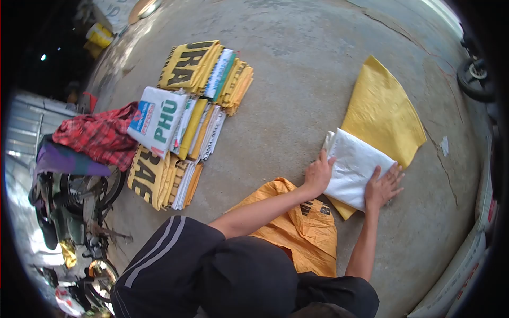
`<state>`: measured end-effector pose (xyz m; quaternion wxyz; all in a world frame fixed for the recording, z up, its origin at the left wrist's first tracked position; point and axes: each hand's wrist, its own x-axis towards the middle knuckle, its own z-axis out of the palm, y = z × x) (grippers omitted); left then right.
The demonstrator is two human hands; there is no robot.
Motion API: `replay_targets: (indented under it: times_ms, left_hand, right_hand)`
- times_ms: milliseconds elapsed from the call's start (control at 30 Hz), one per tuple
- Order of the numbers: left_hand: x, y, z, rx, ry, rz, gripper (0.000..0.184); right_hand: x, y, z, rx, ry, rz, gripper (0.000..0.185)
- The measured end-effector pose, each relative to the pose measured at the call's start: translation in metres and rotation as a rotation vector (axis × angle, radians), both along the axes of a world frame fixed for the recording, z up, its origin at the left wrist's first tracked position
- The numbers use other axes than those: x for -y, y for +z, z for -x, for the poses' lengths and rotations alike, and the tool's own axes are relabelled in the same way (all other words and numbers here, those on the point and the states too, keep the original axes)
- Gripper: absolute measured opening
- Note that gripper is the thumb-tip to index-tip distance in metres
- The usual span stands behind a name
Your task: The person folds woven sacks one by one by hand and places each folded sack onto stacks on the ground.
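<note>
A folded white woven sack lies on the floor, over part of a larger yellow sack. My left hand is at the left edge of the white sack, its fingers closed about that edge. Flat on the lower right part of the same sack rests my right hand, fingers spread. A crumpled orange sack with dark print lies close to my body, partly under my left forearm.
Stacks of folded printed sacks sit to the left on the concrete floor. A red checked cloth and a parked motorbike are beyond them. At the right edge are a wheel and large white sacks.
</note>
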<state>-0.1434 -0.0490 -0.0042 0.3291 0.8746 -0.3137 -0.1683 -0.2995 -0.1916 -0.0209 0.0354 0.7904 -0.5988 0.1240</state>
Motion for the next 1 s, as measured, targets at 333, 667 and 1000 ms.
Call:
replay_targets:
  times_ms: [333,667,1000]
  left_hand:
    - [-0.045,0.033,-0.034,-0.020,-0.005,0.405,0.030]
    - [-0.219,0.146,-0.094,0.100,0.334,0.340,0.037]
    - [-0.302,0.224,-0.126,-0.191,0.573,0.624,0.060]
  right_hand:
    - [0.015,0.053,0.013,1.191,0.098,-0.597,0.066]
    - [-0.042,0.111,-0.108,1.267,0.646,-1.342,0.067]
    - [-0.151,0.168,-0.170,1.364,0.579,-1.627,0.057]
